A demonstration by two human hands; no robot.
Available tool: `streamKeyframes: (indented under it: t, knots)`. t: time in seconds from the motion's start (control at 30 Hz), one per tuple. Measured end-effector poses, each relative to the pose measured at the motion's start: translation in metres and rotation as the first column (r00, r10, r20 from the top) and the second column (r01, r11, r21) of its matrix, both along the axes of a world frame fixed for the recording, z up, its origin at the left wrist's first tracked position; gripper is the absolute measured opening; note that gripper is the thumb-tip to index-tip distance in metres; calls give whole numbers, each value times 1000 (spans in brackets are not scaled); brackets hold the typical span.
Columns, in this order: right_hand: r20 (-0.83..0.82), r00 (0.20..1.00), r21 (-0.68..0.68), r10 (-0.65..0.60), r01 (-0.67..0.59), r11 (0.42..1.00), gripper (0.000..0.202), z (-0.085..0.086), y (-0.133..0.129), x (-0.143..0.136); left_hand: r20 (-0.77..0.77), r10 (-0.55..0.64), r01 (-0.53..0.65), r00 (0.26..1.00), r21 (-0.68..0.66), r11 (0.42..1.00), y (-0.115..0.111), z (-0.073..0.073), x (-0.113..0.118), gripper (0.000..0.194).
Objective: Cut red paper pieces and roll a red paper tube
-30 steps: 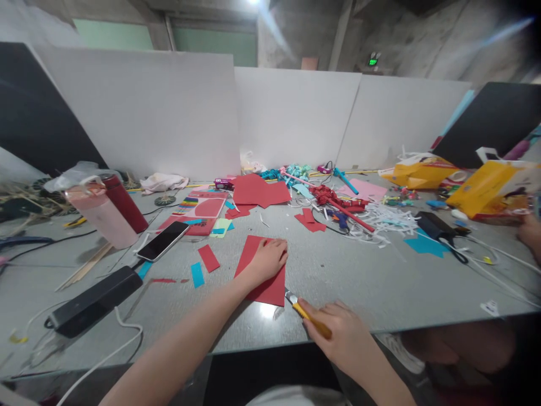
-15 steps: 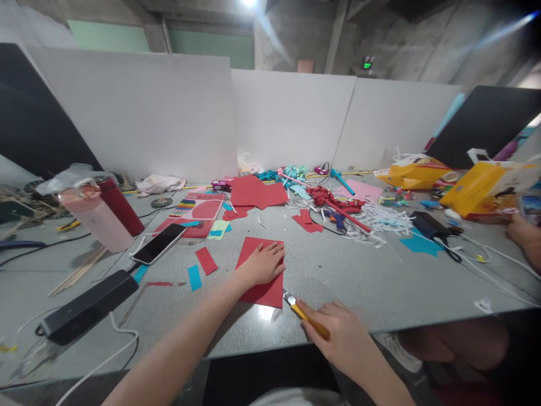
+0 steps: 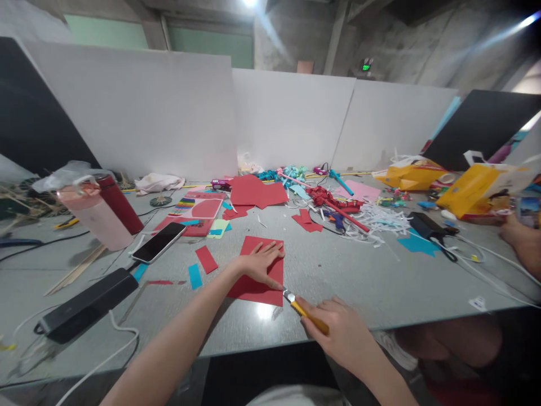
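Note:
A sheet of red paper [image 3: 257,292] lies on the grey table in front of me. My left hand [image 3: 262,264] rests flat on it with the fingers spread, the thumb close to the paper's right edge. In my right hand [image 3: 333,324] is a yellow utility knife [image 3: 310,318], gripped by its handle. Its blade points up and left, and the tip is at the right edge of the sheet, near my left thumb. A small red strip [image 3: 206,259] and a blue strip [image 3: 195,276] lie to the left of the sheet.
Left stand a pink bottle [image 3: 97,217] and a red bottle [image 3: 120,206], near a phone [image 3: 159,242] and a black power strip or adapter [image 3: 87,304]. Behind are red paper [image 3: 257,192] and white paper shreds [image 3: 384,217]. Another person's hand [image 3: 522,242] is at the far right.
My left hand has spread its fingers, and its thumb has come down toward the paper's right edge. The knife tip has shifted slightly up to that edge.

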State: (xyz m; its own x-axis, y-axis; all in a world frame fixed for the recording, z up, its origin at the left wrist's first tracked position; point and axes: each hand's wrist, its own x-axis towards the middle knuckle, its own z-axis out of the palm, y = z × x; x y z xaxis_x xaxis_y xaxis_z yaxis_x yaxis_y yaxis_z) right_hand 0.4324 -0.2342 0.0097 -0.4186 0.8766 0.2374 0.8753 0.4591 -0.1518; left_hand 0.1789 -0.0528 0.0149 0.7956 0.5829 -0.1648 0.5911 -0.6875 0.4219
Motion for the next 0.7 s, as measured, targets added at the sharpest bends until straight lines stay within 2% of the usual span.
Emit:
streamKeyframes:
  t: [0.2, 0.33, 0.7]
  knots:
    - [22, 1000, 19, 8, -8, 1000, 40, 1, 3, 2, -21, -8, 7, 1000, -30, 1000, 0, 1, 0, 129]
    - [12, 1000, 42, 22, -23, 999, 40, 2, 4, 2, -2, -11, 11, 1000, -30, 999, 1, 0, -1, 128]
    - [36, 999, -1, 3, -3, 1000, 40, 6, 7, 0, -5, -8, 8, 1000, -28, 1000, 1, -1, -1, 127]
